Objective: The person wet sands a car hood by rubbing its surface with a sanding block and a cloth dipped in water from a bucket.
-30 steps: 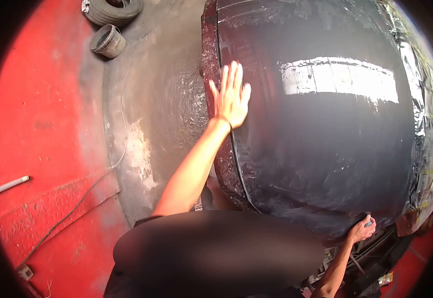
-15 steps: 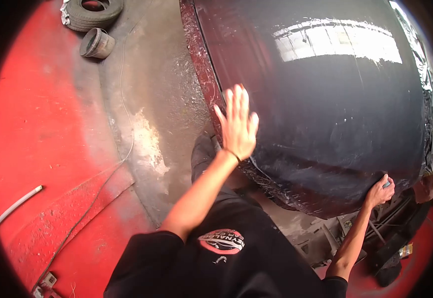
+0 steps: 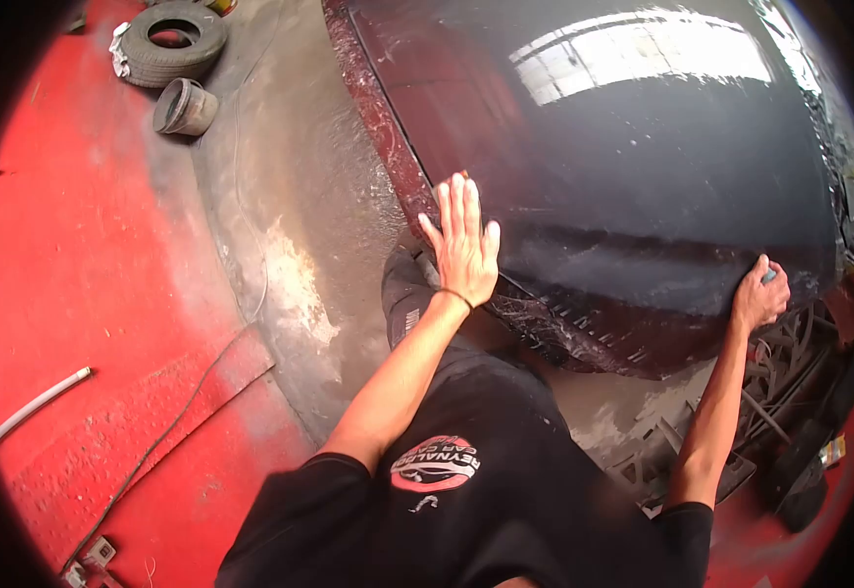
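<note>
A dark, glossy car hood [image 3: 623, 186] fills the upper right, with wet-looking streaks and specks on its surface. My left hand [image 3: 464, 245] lies flat on the hood's left edge, fingers stretched out and slightly apart. Near the front right corner, my right hand [image 3: 762, 294] is curled round a small blue-grey block [image 3: 769, 276]. Most of that block is hidden by my fingers, so its exact kind does not show. The right fingertips rest on the hood surface.
A tire [image 3: 167, 54] and a grey bucket [image 3: 186, 108] stand at the upper left. A cable [image 3: 167, 431] crosses the red floor [image 3: 74, 274], near a pale tube [image 3: 43, 404]. Exposed car front parts [image 3: 770, 392] sit below the hood. Crumpled foil-like covering [image 3: 834, 176] lines its right side.
My right hand has slid up from the hood's front edge, still holding the block. My left hand stays spread at the left edge. The whole view has shifted slightly.
</note>
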`<state>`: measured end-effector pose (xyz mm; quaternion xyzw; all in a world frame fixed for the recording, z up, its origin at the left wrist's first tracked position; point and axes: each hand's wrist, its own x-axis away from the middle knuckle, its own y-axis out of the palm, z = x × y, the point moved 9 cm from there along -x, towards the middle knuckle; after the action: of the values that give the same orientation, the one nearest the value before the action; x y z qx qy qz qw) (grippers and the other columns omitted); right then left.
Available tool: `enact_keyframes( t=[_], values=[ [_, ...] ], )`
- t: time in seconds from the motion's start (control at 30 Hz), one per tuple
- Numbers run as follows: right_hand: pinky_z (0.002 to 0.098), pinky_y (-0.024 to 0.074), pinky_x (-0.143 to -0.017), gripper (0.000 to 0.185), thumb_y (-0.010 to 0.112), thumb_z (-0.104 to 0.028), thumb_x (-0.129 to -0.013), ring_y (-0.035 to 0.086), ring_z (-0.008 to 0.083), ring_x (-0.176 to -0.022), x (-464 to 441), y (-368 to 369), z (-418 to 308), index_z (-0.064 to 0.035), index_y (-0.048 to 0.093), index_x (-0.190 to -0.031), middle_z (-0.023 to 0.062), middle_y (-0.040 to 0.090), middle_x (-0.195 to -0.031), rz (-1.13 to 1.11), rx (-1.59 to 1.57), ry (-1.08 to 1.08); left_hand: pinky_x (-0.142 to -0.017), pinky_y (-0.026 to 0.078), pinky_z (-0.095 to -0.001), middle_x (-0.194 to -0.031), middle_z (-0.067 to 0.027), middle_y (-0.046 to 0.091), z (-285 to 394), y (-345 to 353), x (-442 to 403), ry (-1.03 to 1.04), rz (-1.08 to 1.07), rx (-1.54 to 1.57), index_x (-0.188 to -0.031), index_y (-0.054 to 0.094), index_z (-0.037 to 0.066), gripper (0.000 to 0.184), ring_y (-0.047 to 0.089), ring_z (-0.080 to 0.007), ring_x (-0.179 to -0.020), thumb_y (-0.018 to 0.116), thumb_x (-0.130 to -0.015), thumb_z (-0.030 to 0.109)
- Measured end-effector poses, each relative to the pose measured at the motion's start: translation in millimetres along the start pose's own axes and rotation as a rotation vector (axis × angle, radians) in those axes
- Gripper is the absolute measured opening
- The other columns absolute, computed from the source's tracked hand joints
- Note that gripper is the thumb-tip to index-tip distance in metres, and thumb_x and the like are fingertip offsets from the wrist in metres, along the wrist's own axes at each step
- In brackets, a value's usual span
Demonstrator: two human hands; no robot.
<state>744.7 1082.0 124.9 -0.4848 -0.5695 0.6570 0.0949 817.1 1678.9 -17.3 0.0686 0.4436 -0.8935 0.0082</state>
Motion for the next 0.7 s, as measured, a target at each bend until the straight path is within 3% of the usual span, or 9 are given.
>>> enact_keyframes(
  t=[0.07, 0.17, 0.27, 0.4, 0.47, 0.5, 0.63, 0.7],
  values=[
    [0.0619, 0.0480, -0.112, 0.045, 0.067, -0.061, -0.101, 0.058, 0.0387, -0.139, -1.4, 0.0, 0.8, -0.0262, 0.076, -0.128, 0.0075, 0.068, -0.144, 0.034, 0.000, -0.027, -0.132, -0.003, -0.0728, -0.189, -0.0143, 0.007, 1.7, 4.2, 7.9, 0.054, -0.037, -0.077, -0.181, 0.011, 0.012, 0.073, 0.001, -0.0375, -0.174, 0.035, -0.118, 0.040],
    [0.0598, 0.0507, -0.110, 0.042, 0.069, -0.060, -0.100, 0.060, 0.0377, -0.136, -0.5, -4.3, -2.5, -0.0277, 0.077, -0.126, 0.0060, 0.069, -0.141, 0.046, -0.014, -0.047, -0.132, -0.003, -0.0733, -0.189, -0.0105, 0.006, -23.1, -8.2, -65.8, 0.087, -0.011, -0.167, -0.181, 0.013, 0.012, 0.075, 0.001, -0.0338, -0.174, 0.040, -0.117, 0.041],
    [0.0585, 0.0499, -0.111, 0.040, 0.070, -0.058, -0.100, 0.060, 0.0357, -0.136, 7.3, -16.9, -13.3, -0.0277, 0.078, -0.124, 0.0057, 0.070, -0.138, 0.104, -0.007, -0.032, -0.133, -0.004, -0.0714, -0.189, -0.0106, 0.006, -18.0, -20.1, -67.7, 0.190, -0.086, -0.043, -0.180, 0.013, 0.011, 0.074, 0.001, -0.0334, -0.174, 0.040, -0.118, 0.039],
    [0.0584, 0.0453, -0.115, 0.038, 0.070, -0.055, -0.099, 0.057, 0.0340, -0.140, 9.5, -15.6, -11.9, -0.0273, 0.076, -0.124, 0.0046, 0.068, -0.138, 0.118, -0.030, -0.033, -0.132, -0.008, -0.0727, -0.188, -0.0112, 0.012, -9.3, -13.6, -17.2, 0.627, -0.335, -0.165, -0.180, 0.017, 0.009, 0.079, 0.004, -0.0336, -0.174, 0.047, -0.114, 0.040],
    [0.0577, 0.0444, -0.115, 0.035, 0.069, -0.052, -0.099, 0.056, 0.0336, -0.140, 10.6, -18.1, -15.6, -0.0267, 0.076, -0.122, 0.0040, 0.068, -0.136, 0.123, -0.051, -0.034, -0.132, -0.008, -0.0730, -0.188, -0.0109, 0.014, 12.1, -8.8, -25.8, 0.750, -0.399, -0.251, -0.179, 0.020, 0.009, 0.079, 0.005, -0.0330, -0.174, 0.048, -0.113, 0.040],
    [0.0576, 0.0443, -0.115, 0.034, 0.069, -0.052, -0.099, 0.056, 0.0334, -0.140, 11.1, -19.5, -16.2, -0.0266, 0.076, -0.122, 0.0038, 0.067, -0.136, 0.128, -0.054, -0.033, -0.132, -0.007, -0.0729, -0.188, -0.0073, 0.018, 48.4, -6.4, -37.1, 0.809, -0.409, -0.243, -0.178, 0.024, 0.010, 0.074, 0.008, -0.0284, -0.174, 0.046, -0.114, 0.040],
    [0.0594, 0.0411, -0.117, 0.031, 0.069, -0.049, -0.100, 0.052, 0.0345, -0.142, 13.0, -18.3, -16.5, -0.0249, 0.075, -0.118, 0.0053, 0.066, -0.136, 0.139, -0.070, -0.044, -0.134, -0.009, -0.0682, -0.185, -0.0051, 0.026, 198.1, 23.3, -46.3, 1.182, -0.460, -0.346, -0.176, 0.031, 0.010, 0.066, 0.015, -0.0247, -0.173, 0.039, -0.117, 0.038],
    [0.0594, 0.0404, -0.118, 0.030, 0.070, -0.047, -0.099, 0.051, 0.0353, -0.144, 14.4, -19.5, -17.8, -0.0245, 0.075, -0.119, 0.0065, 0.066, -0.137, 0.158, -0.090, -0.046, -0.134, -0.010, -0.0659, -0.186, -0.0050, 0.026, 204.7, 27.0, -44.2, 1.134, -0.459, -0.362, -0.177, 0.030, 0.011, 0.067, 0.015, -0.0235, -0.173, 0.039, -0.117, 0.039]
  ],
)
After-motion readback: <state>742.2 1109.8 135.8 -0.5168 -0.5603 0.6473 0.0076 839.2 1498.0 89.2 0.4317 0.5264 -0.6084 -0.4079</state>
